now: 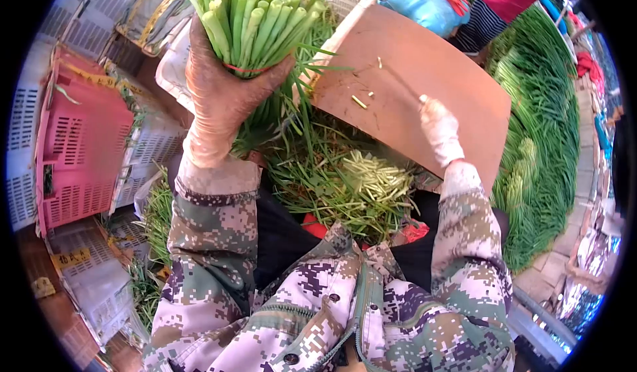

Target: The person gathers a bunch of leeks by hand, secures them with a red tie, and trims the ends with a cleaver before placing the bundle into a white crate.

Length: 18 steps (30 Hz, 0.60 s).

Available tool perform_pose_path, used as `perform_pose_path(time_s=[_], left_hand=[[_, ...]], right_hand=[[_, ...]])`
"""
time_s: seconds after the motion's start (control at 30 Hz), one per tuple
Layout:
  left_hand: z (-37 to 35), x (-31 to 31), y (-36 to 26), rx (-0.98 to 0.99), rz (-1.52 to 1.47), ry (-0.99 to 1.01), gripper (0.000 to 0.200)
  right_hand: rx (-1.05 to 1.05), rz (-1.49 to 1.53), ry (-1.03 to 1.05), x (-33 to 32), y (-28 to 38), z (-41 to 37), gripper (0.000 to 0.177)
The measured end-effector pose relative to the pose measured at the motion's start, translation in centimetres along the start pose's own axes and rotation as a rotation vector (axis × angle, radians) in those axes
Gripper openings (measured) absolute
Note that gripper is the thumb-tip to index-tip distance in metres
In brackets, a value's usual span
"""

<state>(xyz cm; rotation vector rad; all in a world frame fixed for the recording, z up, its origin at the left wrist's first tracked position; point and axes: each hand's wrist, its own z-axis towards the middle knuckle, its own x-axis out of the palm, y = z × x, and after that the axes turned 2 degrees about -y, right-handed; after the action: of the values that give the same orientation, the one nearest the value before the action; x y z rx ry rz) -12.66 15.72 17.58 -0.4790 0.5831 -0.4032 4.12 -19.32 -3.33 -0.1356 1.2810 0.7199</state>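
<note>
I see the brown worktop ahead, with the stem bundle raised off its left side, cut ends up. I'd expect the bundle to be fairly light, stiff lengthwise but bruisable, slick if damp, and best gripped where its stems are gathered. My left hand wraps it there, closed firmly. My right hand is curled above the worktop; I cannot tell whether it holds anything. A thin red band cinches the stems.

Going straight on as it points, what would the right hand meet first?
Likely the blue plastic beyond the brown board, if the right hand clears it; its height is unclear.
</note>
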Motion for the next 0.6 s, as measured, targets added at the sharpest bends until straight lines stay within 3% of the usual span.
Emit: perform_pose_path(time_s=[0.1, 0.27, 0.33, 0.37, 0.4, 0.47, 0.53, 0.6], left_hand=[[-0.1, -0.3, 1.0, -0.074, -0.094, -0.027, 0.084], [0.4, -0.6, 1.2, -0.16, -0.251, -0.089, 0.087], [0.4, -1.2, 0.9, -0.152, -0.255, -0.182, 0.081], [0.8, -1.7, 0.6, -0.087, -0.043, -0.234, 0.081], [1.1, -1.9, 0.4, -0.088, -0.04, -0.234, 0.081], [1.6, -1.7, 0.4, -0.089, -0.27, -0.462, 0.083], [1.5, -2.6, 1.3, -0.108, -0.33, -0.523, 0.086], [1.2, -3.8, 3.0, 0.029, -0.089, -0.54, 0.087]], right_hand=[[-0.085, -0.151, -0.145, 2.4, -1.8, 5.4, 0.023], [-0.087, -0.01, -0.062, 2.5, 1.5, 6.2, 0.018], [-0.196, 0.023, 0.16, 0.4, 4.4, 3.4, 0.012], [-0.307, 0.092, 0.164, 0.4, 4.9, 1.4, 0.01], [-0.413, 0.161, 0.167, 0.3, 5.4, -0.7, 0.008], [-0.575, 0.268, 0.255, -2.4, 7.0, -2.6, 0.01], [-0.589, 0.215, 0.31, -4.1, 7.8, -2.6, 0.016], [-0.282, 0.377, 0.215, -4.5, 7.7, -1.5, 0.022]])
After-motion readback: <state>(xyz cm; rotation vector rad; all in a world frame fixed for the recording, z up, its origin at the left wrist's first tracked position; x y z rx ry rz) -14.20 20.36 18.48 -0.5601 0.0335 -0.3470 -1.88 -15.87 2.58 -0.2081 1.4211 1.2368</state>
